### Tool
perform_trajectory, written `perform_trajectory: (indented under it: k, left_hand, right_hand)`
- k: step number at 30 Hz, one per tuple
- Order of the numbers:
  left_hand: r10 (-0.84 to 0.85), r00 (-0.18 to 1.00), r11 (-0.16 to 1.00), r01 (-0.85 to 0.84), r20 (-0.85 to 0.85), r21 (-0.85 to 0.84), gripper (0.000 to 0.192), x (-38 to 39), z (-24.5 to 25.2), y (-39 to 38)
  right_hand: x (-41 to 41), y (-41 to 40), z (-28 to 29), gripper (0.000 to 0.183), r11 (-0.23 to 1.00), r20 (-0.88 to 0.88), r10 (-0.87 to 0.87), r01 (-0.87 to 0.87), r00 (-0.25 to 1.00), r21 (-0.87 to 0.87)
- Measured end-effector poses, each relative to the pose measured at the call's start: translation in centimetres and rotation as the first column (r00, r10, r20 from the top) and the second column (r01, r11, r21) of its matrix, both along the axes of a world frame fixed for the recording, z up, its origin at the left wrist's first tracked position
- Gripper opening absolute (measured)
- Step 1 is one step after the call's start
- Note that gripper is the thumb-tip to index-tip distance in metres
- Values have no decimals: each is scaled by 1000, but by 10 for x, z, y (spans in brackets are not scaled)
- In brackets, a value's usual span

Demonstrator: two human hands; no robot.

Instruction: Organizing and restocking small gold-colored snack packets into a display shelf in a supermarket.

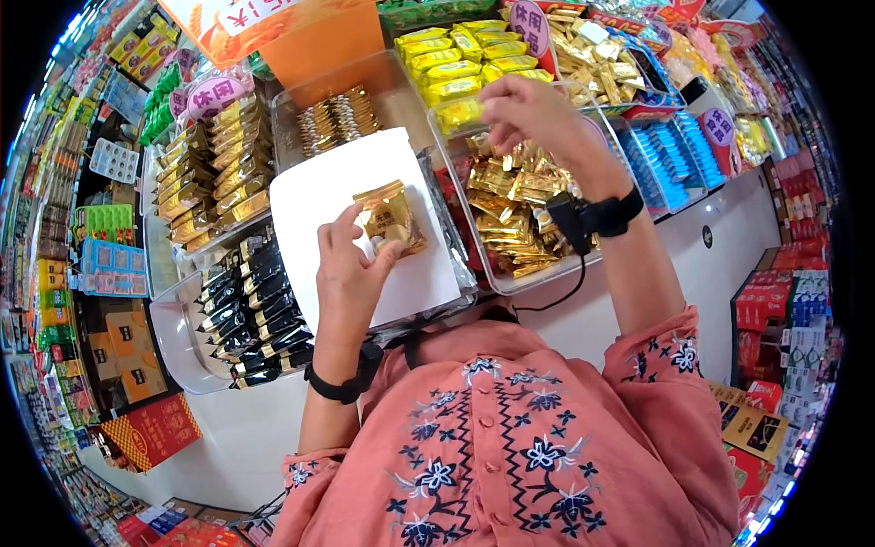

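A gold foil snack packet (pixel 391 217) bearing writing lies over the white sheet (pixel 321 174). My left hand (pixel 348 270) grips that packet by its left and lower edges, thumb and forefinger spread around it. Up and to the right, my right hand (pixel 536 119) hovers over a clear plastic bin (pixel 502 284) heaped with small gold-wrapped packets (pixel 509 229). Its fingers are loosely curled and slightly apart, with nothing visible in them. Just beyond those fingers are yellow-wrapped snacks (pixel 451 68) in rows. Both wrists wear black straps; a cable hangs from the right one.
Gold packets (pixel 239 157) stand in rows at the left, above black-wrapped packets (pixel 256 308) in another clear bin. A bin of small brown-gold packets (pixel 338 119) sits behind the sheet. Blue packets (pixel 663 161) are at the right. An orange display box (pixel 321 48) rises behind.
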State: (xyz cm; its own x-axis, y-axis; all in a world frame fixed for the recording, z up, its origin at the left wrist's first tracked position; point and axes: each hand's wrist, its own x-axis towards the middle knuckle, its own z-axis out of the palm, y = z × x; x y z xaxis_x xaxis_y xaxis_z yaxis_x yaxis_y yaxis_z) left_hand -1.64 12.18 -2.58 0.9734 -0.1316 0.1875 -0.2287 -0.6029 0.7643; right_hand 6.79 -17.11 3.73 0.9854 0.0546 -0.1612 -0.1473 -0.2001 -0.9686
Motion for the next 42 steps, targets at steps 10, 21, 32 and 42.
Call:
perform_trajectory:
  k: [10,21,32,42]
  left_hand:
    - [-46,998,987,50,32,-153,53,6,-14,0]
    - [-68,994,959,40,-91,-279,49,5,-13,1]
    - [-30,992,948,-9,-119,-318,46,4,-7,1]
    - [-183,939,849,2,-291,-528,36,10,1,-2]
  right_hand:
    - [-6,-83,-73,24,666,-81,314,-280,946,-691]
    - [-27,-57,-71,42,335,-336,292,-425,896,-841]
    - [-18,-83,-107,26,216,-148,338,-230,930,-949]
    - [-44,-10,8,32,955,-133,-3,42,991,295]
